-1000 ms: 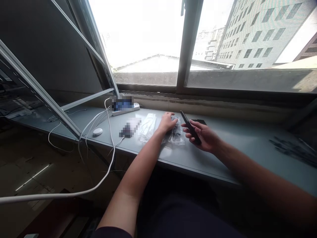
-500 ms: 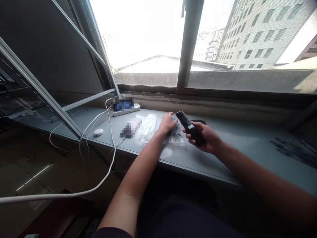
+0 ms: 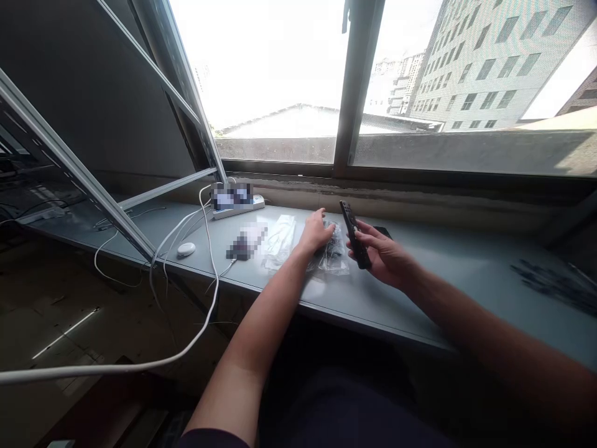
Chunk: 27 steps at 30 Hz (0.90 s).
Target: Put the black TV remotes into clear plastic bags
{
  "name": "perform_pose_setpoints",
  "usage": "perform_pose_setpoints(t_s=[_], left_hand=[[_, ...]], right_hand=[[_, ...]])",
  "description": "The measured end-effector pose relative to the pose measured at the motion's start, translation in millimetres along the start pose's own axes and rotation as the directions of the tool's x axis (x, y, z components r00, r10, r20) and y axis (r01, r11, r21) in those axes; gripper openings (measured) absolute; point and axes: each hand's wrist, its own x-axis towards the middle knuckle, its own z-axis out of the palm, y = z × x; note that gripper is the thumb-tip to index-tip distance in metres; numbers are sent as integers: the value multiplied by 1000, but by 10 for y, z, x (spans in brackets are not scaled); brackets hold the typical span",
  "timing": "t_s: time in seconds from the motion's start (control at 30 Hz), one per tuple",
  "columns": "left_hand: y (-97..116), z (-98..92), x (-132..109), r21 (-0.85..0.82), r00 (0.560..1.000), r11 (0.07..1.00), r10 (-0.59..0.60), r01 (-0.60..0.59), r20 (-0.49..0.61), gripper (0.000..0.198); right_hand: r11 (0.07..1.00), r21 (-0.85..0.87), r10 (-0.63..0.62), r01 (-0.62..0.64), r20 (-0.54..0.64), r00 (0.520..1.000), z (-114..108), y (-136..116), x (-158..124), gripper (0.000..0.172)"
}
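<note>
My right hand [image 3: 383, 256] grips a slim black remote control [image 3: 353, 234], tilted with its far end up above the grey sill [image 3: 420, 292]. My left hand [image 3: 316, 233] lies palm down with fingers curled on a clear plastic bag [image 3: 332, 254] that has dark parts inside. A second clear bag with white contents [image 3: 281, 239] lies just to the left of that hand.
A white power strip [image 3: 236, 204] sits at the back by the window frame, its white cables [image 3: 205, 249] hanging off the sill's front edge. A small white round device [image 3: 186, 249] lies to the left. Dark objects [image 3: 550, 280] lie at the far right.
My right hand has turned the remote about its length, first showing its broad face, now its narrow side, and has raised it a little. My left hand has stayed on the bag.
</note>
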Motion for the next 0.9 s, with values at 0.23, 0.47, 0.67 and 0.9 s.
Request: perform_pose_setpoints(t_s=[0.23, 0.47, 0.67, 0.9], left_hand=[[21, 8, 14, -22, 1000, 1000, -18, 18, -3, 64], [43, -7, 21, -27, 1000, 999, -27, 27, -4, 60], [36, 8, 35, -47, 999, 998, -31, 30, -13, 60], [43, -2, 29, -48, 999, 998, -32, 31, -7, 60]], right_hand=[[972, -155, -170, 177, 59, 984, -61, 31, 48, 56], [513, -607, -619, 607, 229, 751, -57, 91, -26, 32], [79, -648, -718, 758, 490, 494, 38, 86, -121, 13], [31, -680, -718, 733, 495, 490, 0, 74, -91, 17]])
